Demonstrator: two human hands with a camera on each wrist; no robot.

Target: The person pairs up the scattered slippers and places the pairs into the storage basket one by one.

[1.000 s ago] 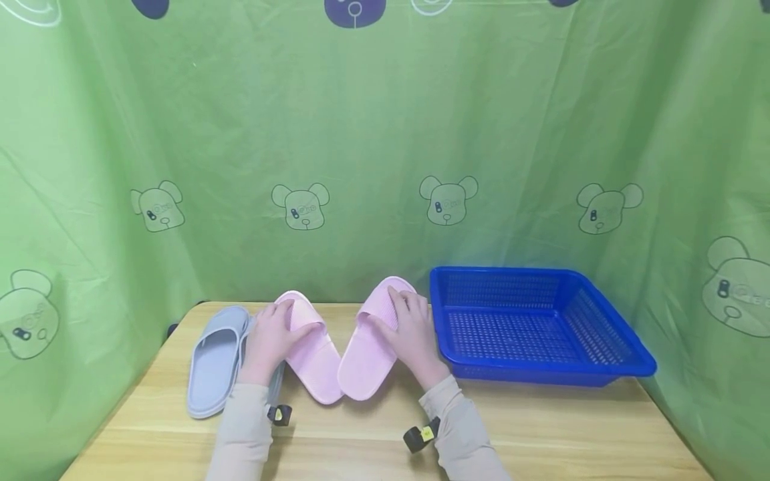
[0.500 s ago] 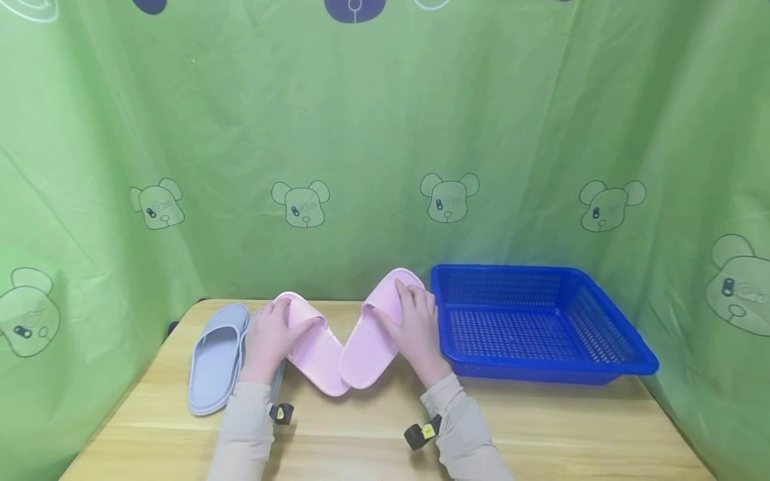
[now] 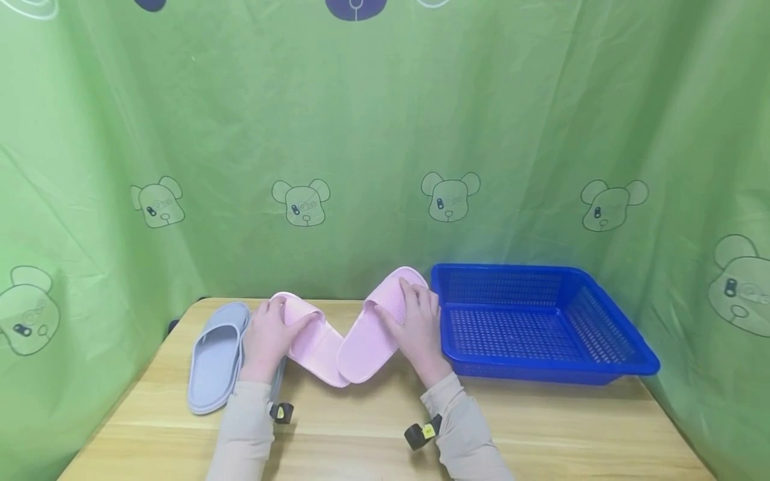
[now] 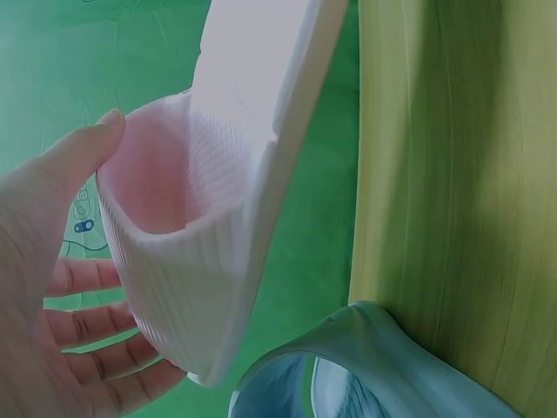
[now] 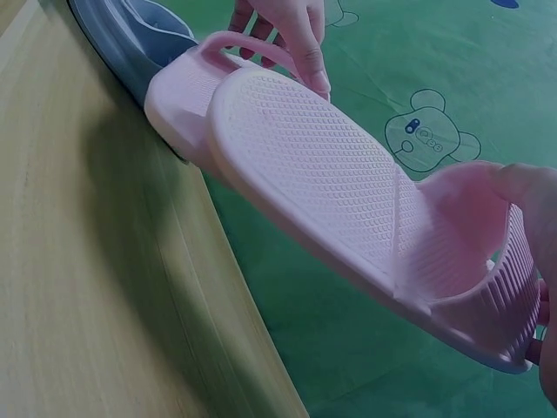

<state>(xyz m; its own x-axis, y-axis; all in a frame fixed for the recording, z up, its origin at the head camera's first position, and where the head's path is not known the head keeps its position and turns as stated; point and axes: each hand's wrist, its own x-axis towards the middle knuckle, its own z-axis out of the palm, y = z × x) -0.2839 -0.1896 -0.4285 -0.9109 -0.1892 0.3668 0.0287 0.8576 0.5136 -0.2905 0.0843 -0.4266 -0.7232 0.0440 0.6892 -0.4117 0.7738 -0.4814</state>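
- Far left: I see a grey slipper [image 3: 215, 357] lying flat on the wooden table [image 3: 541, 427], just beside the left forearm.
- Left of centre: my left hand [image 3: 267, 337] grips the strap of the left pink slipper [image 3: 313, 337]; the left wrist view shows the thumb over the strap and the fingers curled beneath it.
- Centre: I see the two pink slippers' heels meeting, forming a V.
- Right of centre: my right hand [image 3: 419, 327] grips the strap of the right pink slipper [image 3: 373, 327], whose toe is raised next to the basket.
- Right: a blue basket [image 3: 625, 354] sits on the table.
- Behind: a green curtain [image 3: 385, 133] printed with bears.
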